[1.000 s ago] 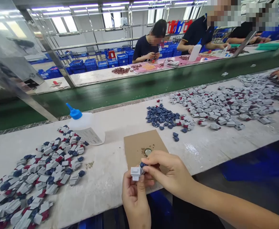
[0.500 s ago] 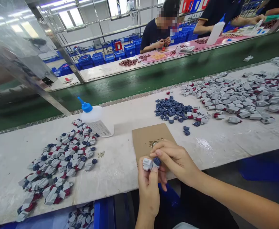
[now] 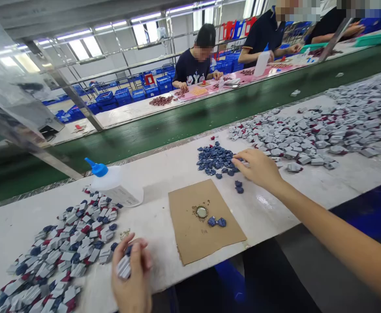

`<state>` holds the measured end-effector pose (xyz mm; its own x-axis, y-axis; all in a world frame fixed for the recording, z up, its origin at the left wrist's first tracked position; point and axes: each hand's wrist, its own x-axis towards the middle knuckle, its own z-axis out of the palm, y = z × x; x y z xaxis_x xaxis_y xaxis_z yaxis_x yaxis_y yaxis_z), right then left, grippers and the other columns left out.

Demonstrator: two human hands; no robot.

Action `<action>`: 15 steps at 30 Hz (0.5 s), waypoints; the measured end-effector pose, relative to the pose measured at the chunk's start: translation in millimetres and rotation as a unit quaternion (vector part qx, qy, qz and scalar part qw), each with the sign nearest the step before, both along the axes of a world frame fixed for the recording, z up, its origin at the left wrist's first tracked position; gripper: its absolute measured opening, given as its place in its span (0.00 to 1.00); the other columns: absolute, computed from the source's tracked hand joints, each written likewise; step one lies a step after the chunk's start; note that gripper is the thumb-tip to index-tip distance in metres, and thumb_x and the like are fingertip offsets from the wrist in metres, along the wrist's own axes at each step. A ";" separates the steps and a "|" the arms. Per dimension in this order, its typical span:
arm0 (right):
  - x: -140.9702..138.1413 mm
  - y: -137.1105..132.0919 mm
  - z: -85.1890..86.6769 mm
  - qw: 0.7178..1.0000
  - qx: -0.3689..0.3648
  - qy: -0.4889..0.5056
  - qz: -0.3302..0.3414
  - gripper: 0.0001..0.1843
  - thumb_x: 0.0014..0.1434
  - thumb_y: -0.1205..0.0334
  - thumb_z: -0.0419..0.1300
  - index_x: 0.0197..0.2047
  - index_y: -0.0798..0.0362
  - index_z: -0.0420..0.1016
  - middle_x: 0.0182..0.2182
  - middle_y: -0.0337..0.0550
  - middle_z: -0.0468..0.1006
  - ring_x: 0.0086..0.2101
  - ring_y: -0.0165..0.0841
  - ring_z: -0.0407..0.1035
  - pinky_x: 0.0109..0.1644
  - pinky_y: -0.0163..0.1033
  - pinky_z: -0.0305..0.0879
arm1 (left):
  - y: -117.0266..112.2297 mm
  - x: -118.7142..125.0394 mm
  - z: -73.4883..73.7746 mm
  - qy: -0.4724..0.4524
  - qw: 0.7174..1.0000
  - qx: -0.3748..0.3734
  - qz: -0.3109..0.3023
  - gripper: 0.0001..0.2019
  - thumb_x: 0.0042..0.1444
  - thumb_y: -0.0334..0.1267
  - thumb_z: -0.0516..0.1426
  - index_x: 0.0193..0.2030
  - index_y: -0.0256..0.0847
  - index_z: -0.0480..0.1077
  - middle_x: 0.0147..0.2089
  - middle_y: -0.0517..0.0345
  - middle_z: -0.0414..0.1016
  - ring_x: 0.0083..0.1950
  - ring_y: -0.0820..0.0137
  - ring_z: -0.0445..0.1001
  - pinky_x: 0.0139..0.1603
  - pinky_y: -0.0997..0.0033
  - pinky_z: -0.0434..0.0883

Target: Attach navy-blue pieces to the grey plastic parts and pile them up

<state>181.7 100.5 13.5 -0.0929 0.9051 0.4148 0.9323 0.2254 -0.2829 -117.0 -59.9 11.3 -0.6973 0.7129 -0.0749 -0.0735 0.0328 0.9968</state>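
In the lower left of the view, my left hand (image 3: 132, 271) is closed on a small grey-and-blue plastic piece (image 3: 124, 267). My right hand (image 3: 257, 169) reaches out with thumb and forefinger apart, its fingertips at the right edge of a pile of small dark blue pieces (image 3: 215, 157). Two loose blue pieces (image 3: 239, 187) lie just below that hand. Between my hands is a brown cardboard sheet (image 3: 190, 243). It carries a bottle cap (image 3: 202, 211) holding a pale substance, with two more blue pieces (image 3: 217, 222) beside it.
A heap of grey, blue and red joined pieces (image 3: 65, 243) covers the left side, beside a white squeeze bottle (image 3: 118, 187) with a blue nozzle. Many grey pieces (image 3: 308, 130) spread at the right. Behind runs a green belt (image 3: 164, 126), with co-workers (image 3: 195, 65) beyond it.
My hands have parted: the left moved left and down with the grey-and-blue piece, the right moved up and right to the blue pile. The cardboard is now uncovered, and the view has shifted.
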 end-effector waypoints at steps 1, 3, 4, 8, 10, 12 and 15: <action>14.0 10.5 -1.1 0.999 -0.013 -0.039 -0.016 0.17 0.59 0.55 0.48 0.39 0.55 0.74 0.38 0.50 0.75 0.42 0.44 0.65 0.42 0.44 0.61 | -0.8 -10.9 1.0 0.055 0.998 -0.021 0.013 0.13 0.45 0.47 0.59 0.32 0.41 0.66 0.22 0.65 0.68 0.17 0.78 0.60 0.16 0.79 0.57; 36.6 25.4 -2.8 0.995 -0.042 -0.084 -0.028 0.19 0.58 0.53 0.50 0.42 0.57 0.74 0.40 0.52 0.74 0.43 0.46 0.64 0.42 0.45 0.60 | -2.5 -29.5 1.6 0.205 0.973 -0.101 0.036 0.14 0.46 0.51 0.57 0.25 0.41 0.66 0.17 0.64 0.64 0.18 0.74 0.61 0.19 0.74 0.60; 44.5 30.9 -3.0 0.994 -0.055 -0.092 -0.029 0.20 0.57 0.53 0.50 0.43 0.58 0.74 0.41 0.52 0.74 0.43 0.46 0.64 0.42 0.45 0.60 | -2.7 -36.6 1.4 0.294 0.942 -0.155 0.038 0.15 0.46 0.52 0.56 0.24 0.42 0.66 0.16 0.62 0.63 0.19 0.71 0.63 0.21 0.72 0.61; 51.2 60.4 2.0 0.993 -0.085 -0.081 -0.021 0.21 0.58 0.52 0.49 0.45 0.58 0.73 0.41 0.52 0.74 0.43 0.44 0.66 0.40 0.43 0.62 | 4.4 -49.5 -0.5 0.581 0.775 -0.247 -0.015 0.15 0.48 0.53 0.53 0.29 0.44 0.67 0.26 0.55 0.72 0.27 0.63 0.69 0.26 0.68 0.62; 41.6 86.2 5.4 0.992 -0.101 -0.068 -0.015 0.22 0.60 0.52 0.47 0.46 0.58 0.71 0.42 0.52 0.74 0.42 0.41 0.67 0.40 0.41 0.63 | 10.2 -49.9 -2.6 0.643 0.725 -0.236 -0.070 0.18 0.47 0.56 0.52 0.34 0.43 0.67 0.35 0.51 0.73 0.34 0.59 0.71 0.29 0.67 0.64; 27.0 116.8 6.7 0.992 -0.114 -0.055 -0.011 0.20 0.61 0.53 0.47 0.49 0.58 0.68 0.44 0.52 0.72 0.42 0.38 0.67 0.43 0.42 0.64 | 14.1 -50.8 -6.7 0.658 0.706 -0.234 -0.112 0.23 0.47 0.58 0.51 0.39 0.41 0.67 0.40 0.47 0.71 0.40 0.55 0.71 0.32 0.64 0.66; 4.5 158.3 3.1 0.990 -0.135 -0.045 0.006 0.18 0.60 0.56 0.51 0.51 0.56 0.65 0.47 0.48 0.69 0.43 0.36 0.66 0.46 0.47 0.64 | 13.1 -56.7 -17.0 0.654 0.709 -0.226 -0.136 0.24 0.47 0.57 0.49 0.44 0.41 0.67 0.42 0.45 0.69 0.43 0.53 0.69 0.36 0.60 0.67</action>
